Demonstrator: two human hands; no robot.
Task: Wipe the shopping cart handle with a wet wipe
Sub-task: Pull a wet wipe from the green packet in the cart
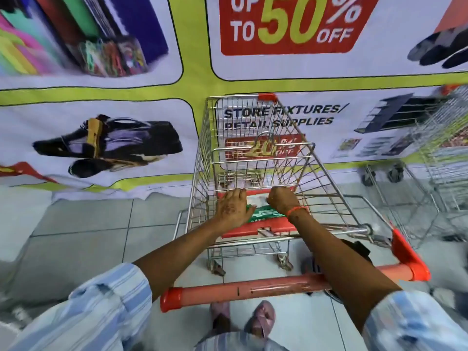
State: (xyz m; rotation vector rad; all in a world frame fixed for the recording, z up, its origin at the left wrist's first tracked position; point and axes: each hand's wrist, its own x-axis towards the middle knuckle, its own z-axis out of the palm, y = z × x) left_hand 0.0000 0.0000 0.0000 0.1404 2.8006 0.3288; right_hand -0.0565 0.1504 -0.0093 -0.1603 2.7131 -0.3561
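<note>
Two hands over my cart's [255,158] child seat. Left hand [234,207]: flat, palm down on a green-and-white pack [264,214] lying on the red seat flap [263,228]. Right hand [282,200]: fingers curled at the pack's far edge; whether they pinch anything I cannot tell. Handle [276,286]: red bar, nearest me, under both forearms, untouched. Second cart [440,158]: right. Banner [288,26]: behind, "UP TO 50% OFF".

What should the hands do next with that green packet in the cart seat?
Probably pull one wipe out. Both hands are on the green wipes packet lying on the cart's red child seat: the left hand presses it flat, the right hand pinches at its top. The red cart handle lies bare and untouched.
</note>
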